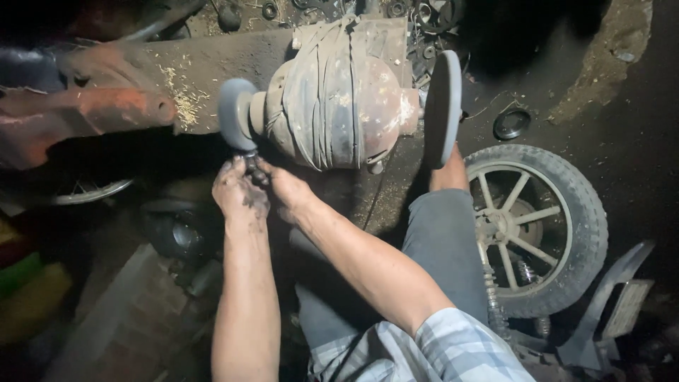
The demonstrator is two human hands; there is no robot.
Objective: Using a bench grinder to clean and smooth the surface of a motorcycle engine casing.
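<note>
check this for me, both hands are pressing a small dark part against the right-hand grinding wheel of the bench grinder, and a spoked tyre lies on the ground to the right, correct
Not quite. The head view shows the left hand and right hand holding the small dark part at the left-hand grinding wheel of the bench grinder, not the right-hand wheel. The spoked tyre does lie on the ground to the right.

I see a dim workshop lit only from my side, its edges falling into black. The dirt floor (636, 141) is dark and littered. A spoked motorcycle wheel (537, 226) lies flat on it. Just beyond the wheel sits a small black ring (511, 123). Well to the wheel's left, a rusty red metal frame (85, 113) lies.
</note>
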